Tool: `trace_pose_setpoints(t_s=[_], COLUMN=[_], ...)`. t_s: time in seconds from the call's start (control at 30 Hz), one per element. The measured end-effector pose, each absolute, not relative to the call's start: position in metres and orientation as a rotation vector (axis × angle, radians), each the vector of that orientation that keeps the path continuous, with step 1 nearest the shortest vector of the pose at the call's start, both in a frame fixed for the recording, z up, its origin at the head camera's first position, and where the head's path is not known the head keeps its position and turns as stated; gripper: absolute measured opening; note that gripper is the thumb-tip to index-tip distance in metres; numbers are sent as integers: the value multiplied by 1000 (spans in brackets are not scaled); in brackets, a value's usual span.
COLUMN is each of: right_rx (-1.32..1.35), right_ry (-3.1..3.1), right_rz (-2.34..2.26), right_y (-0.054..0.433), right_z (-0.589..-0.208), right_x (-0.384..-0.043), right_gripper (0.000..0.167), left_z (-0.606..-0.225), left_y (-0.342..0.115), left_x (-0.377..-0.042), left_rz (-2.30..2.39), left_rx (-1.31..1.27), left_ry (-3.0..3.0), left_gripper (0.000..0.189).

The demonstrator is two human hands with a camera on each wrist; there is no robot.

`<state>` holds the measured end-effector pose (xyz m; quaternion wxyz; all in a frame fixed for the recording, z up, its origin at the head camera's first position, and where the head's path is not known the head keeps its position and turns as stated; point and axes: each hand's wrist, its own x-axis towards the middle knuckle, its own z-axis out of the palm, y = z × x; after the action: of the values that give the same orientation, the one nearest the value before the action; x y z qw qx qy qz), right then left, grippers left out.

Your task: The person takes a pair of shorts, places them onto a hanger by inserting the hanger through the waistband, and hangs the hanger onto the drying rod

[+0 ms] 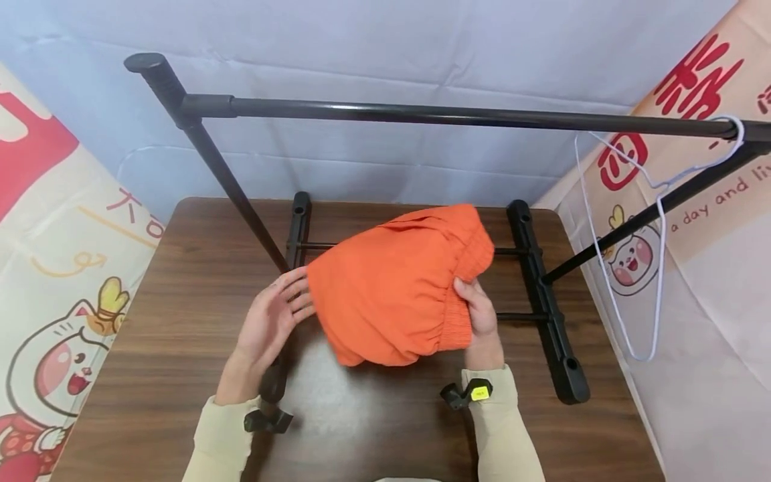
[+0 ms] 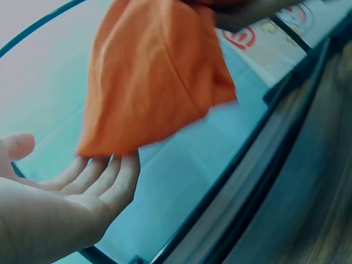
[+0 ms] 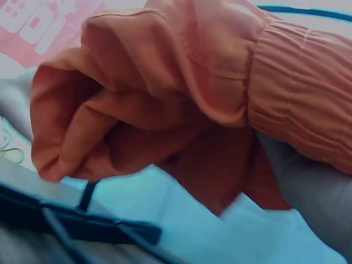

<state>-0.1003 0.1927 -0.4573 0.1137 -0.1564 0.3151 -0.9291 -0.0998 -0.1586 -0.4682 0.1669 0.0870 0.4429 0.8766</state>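
Orange shorts with a gathered elastic waistband are held up sideways over the table, the waistband toward the right. My right hand grips the waistband, thumb on the near face and the other fingers hidden behind the cloth. At the opposite end, my left hand has its fingers nearly straight, palm turned up, with fingertips right at the hem. In the left wrist view the left fingers reach under the hem's lower edge. Folds and a leg opening of the shorts show in the right wrist view.
A black garment rack stands on the brown wooden table, its top bar crossing beyond the shorts. On the bar's right end hangs a white hanger. Rack feet lie right and left. Printed cloth walls enclose the sides.
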Motion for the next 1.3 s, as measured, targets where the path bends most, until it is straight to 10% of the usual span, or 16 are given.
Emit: trace_pose_setpoints(t_s=[0.3, 0.63, 1.1, 1.3], right_rx=[-227, 26, -277, -81], right_ry=[1135, 1321, 1406, 1579], right_rz=[-2888, -2745, -2732, -2707], right_y=[184, 124, 121, 132], right_z=[-420, -410, -424, -429], right_x=[-102, -91, -98, -107], right_gripper=[32, 52, 87, 38], left_z=[-453, -441, -430, -413], left_y=[-131, -78, -90, -99], left_x=[-95, -93, -100, -114], left_rz=[2213, 1407, 1920, 2399], left_rx=[533, 1209, 869, 583], left_ry=[2119, 2914, 2488, 2282], left_gripper=[41, 125, 55, 43])
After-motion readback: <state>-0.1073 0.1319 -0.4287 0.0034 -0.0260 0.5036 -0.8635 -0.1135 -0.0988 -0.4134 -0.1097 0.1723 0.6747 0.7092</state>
